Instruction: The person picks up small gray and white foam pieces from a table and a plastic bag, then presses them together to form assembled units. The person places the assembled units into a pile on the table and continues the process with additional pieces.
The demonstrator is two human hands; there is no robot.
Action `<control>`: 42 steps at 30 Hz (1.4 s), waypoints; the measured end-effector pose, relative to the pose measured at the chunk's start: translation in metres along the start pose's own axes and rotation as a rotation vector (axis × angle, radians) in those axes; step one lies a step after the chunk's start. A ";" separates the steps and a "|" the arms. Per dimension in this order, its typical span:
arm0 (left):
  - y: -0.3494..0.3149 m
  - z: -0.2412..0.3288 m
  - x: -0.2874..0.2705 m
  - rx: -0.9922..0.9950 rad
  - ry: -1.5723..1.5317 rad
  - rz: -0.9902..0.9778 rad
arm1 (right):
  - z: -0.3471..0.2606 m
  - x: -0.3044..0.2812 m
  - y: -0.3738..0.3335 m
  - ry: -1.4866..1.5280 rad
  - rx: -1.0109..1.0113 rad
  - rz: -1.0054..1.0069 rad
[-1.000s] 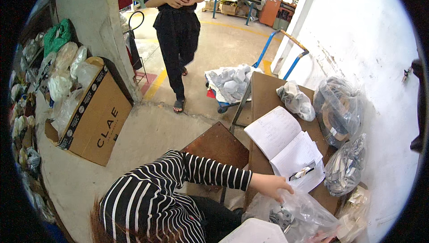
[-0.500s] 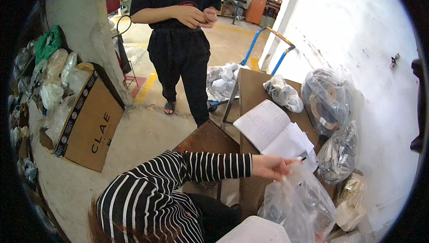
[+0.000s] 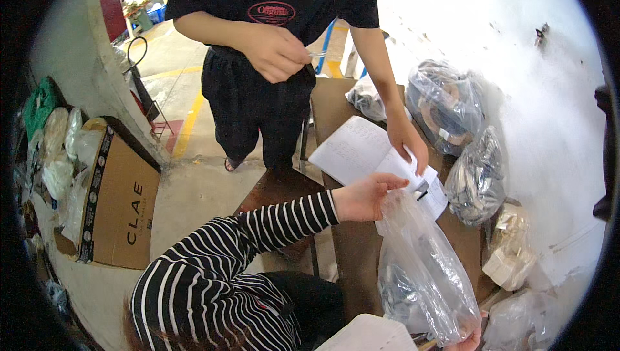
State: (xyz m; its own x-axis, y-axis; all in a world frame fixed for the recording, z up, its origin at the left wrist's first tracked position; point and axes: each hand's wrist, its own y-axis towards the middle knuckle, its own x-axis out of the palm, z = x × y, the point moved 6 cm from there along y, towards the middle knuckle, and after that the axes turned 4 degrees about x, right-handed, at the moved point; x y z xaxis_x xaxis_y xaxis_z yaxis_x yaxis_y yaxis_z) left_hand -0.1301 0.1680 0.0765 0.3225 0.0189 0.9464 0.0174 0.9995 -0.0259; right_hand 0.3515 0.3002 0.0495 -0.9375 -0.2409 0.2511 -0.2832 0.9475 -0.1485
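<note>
My left hand, in a black-and-white striped sleeve, grips the upper end of a clear plastic bag, one finger or thumb stretched out. Low at the right, my right hand is closed on the bag's lower corner; most of that hand is cut off. Something greyish shows through the bag, its kind unclear. Just past the bag an open notebook with handwriting lies on the brown table. A black-and-white pen rests on its pages. Opposite, a standing person's hand reaches to the notebook.
That person's other hand holds a thin clear item. Along the white wall sit several filled plastic bags, one with brown rolls. At left stands a cardboard box of plastic bags. A white rounded shape blocks part of the lower edge.
The standing person has stepped closer, parted their hands and reached down to the notebook. My left hand has drawn the bag up and left; my right hand has come into view on it.
</note>
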 end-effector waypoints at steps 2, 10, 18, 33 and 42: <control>-0.006 0.001 0.006 0.014 0.025 0.034 | 0.005 0.002 0.000 0.314 0.160 -0.050; -0.060 0.004 0.040 0.090 0.119 0.039 | -0.033 0.068 -0.100 0.624 0.014 -0.157; -0.074 -0.003 0.064 0.087 0.001 -0.069 | -0.046 0.088 -0.136 0.946 -0.111 -0.222; -0.073 0.001 0.064 0.091 0.015 -0.117 | -0.057 0.098 -0.135 0.897 -0.063 -0.380; -0.067 0.001 0.052 0.085 -0.132 -0.183 | -0.055 0.084 -0.136 0.920 -0.062 -0.364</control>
State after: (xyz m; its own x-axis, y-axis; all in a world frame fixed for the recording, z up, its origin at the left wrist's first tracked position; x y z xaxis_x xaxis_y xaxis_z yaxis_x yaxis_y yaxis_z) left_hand -0.1152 0.1016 0.1281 0.1944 -0.1655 0.9669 -0.0168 0.9850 0.1720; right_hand 0.3223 0.1630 0.1434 -0.2660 -0.2870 0.9203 -0.4873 0.8637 0.1285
